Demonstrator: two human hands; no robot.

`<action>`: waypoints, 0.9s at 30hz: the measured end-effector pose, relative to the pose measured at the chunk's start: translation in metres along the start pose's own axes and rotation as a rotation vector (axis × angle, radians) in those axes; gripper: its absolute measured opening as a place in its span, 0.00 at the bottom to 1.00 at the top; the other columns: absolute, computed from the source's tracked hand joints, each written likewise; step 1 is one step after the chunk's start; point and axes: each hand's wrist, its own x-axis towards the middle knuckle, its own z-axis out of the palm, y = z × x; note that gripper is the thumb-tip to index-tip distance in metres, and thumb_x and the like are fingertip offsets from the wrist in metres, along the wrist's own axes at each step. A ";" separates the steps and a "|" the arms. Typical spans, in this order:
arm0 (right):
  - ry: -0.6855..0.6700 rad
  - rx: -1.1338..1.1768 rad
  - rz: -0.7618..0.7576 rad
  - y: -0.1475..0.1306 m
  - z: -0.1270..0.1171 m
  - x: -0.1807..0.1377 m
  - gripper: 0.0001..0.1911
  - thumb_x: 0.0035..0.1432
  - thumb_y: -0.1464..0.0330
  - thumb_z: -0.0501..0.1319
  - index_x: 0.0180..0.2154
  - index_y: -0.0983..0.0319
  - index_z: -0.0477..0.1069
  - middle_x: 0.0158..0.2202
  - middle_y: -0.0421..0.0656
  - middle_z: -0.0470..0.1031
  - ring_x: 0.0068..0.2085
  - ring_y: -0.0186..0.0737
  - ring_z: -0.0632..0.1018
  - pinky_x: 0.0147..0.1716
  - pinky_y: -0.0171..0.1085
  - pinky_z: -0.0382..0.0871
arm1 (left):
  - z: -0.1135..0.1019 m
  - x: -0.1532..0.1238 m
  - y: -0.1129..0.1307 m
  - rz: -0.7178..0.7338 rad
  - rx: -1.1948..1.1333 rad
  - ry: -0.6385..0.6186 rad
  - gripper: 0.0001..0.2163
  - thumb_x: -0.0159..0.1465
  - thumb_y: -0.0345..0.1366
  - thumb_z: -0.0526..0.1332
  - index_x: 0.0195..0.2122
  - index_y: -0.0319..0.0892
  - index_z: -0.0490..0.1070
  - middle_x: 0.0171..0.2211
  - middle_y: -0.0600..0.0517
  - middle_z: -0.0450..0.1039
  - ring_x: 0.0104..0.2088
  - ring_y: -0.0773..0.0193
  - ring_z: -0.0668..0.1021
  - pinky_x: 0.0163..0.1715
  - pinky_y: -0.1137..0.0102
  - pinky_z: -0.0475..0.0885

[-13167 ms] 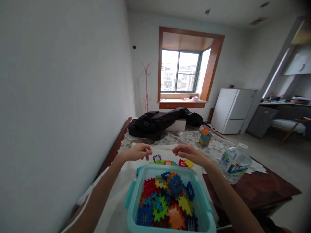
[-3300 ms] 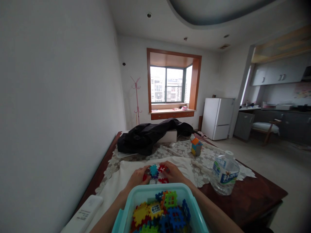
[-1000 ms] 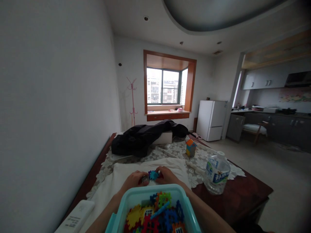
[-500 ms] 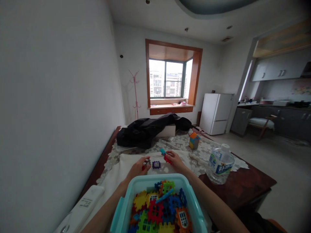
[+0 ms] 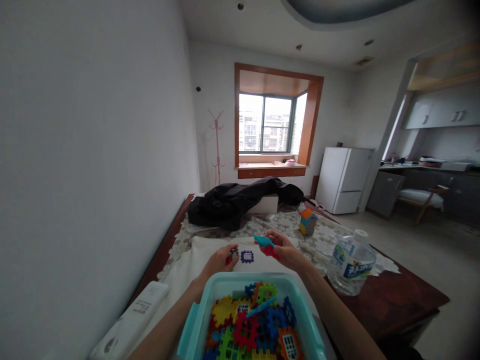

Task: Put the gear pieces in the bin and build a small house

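My left hand (image 5: 219, 261) is closed on a small red building block piece (image 5: 228, 260), mostly hidden by the fingers. In my right hand (image 5: 284, 249) I grip a light blue building block piece (image 5: 264, 241) together with a red piece (image 5: 271, 252) just under it; they appear joined. A purple block piece with a white window (image 5: 247, 257) lies on the white cloth between my hands. Directly below my forearms stands a turquoise bin (image 5: 258, 277), full of notched plastic pieces in red, yellow, green, blue and orange.
On the lace tablecloth (image 5: 258, 222) sits a small house of blocks (image 5: 308, 222). A large clear bottle (image 5: 351, 265) stands at the right, near the table's edge. Black fabric (image 5: 225, 202) covers the far end, and a long white device (image 5: 137, 312) lies at the left.
My right hand has turned, so the light blue piece shows more of its broad side. The whole view has shifted slightly. My left hand stays beside the purple piece.
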 end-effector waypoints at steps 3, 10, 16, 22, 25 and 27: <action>-0.168 -0.081 0.010 -0.022 0.011 -0.002 0.28 0.47 0.56 0.83 0.47 0.59 0.80 0.50 0.47 0.84 0.42 0.39 0.81 0.41 0.35 0.73 | 0.001 -0.001 0.001 -0.027 0.007 -0.004 0.20 0.67 0.39 0.63 0.60 0.44 0.75 0.54 0.42 0.84 0.50 0.50 0.85 0.55 0.59 0.77; -0.505 -0.135 0.074 -0.034 0.018 0.000 0.35 0.58 0.39 0.70 0.50 0.62 0.84 0.54 0.57 0.83 0.46 0.51 0.84 0.45 0.44 0.78 | 0.003 -0.002 -0.002 -0.049 0.022 -0.021 0.21 0.70 0.42 0.62 0.62 0.45 0.72 0.52 0.44 0.84 0.50 0.49 0.85 0.52 0.59 0.78; -0.087 -0.435 -0.055 0.006 -0.004 0.022 0.28 0.67 0.43 0.64 0.45 0.62 0.83 0.40 0.50 0.85 0.38 0.45 0.81 0.41 0.43 0.75 | 0.004 -0.001 -0.007 -0.016 0.004 -0.023 0.22 0.67 0.42 0.65 0.61 0.44 0.73 0.55 0.42 0.83 0.52 0.49 0.84 0.55 0.58 0.77; 0.064 -1.206 0.073 0.070 -0.028 0.030 0.26 0.56 0.58 0.75 0.55 0.57 0.81 0.57 0.53 0.80 0.56 0.57 0.78 0.57 0.53 0.70 | 0.005 -0.001 -0.008 -0.024 0.051 -0.002 0.21 0.67 0.42 0.64 0.61 0.45 0.74 0.56 0.42 0.82 0.53 0.49 0.84 0.56 0.59 0.77; -0.001 -1.348 0.030 0.083 -0.030 0.025 0.24 0.55 0.63 0.74 0.54 0.58 0.79 0.58 0.53 0.78 0.59 0.60 0.75 0.60 0.55 0.65 | 0.005 0.000 -0.007 -0.037 0.079 -0.024 0.22 0.68 0.43 0.63 0.62 0.43 0.74 0.54 0.42 0.83 0.51 0.48 0.85 0.55 0.57 0.77; 0.050 -1.282 0.009 0.085 -0.031 0.023 0.23 0.54 0.65 0.73 0.52 0.59 0.77 0.51 0.49 0.80 0.51 0.54 0.78 0.54 0.49 0.69 | 0.005 0.000 -0.008 -0.042 0.103 -0.031 0.23 0.68 0.42 0.63 0.63 0.42 0.73 0.53 0.40 0.83 0.52 0.46 0.84 0.55 0.56 0.77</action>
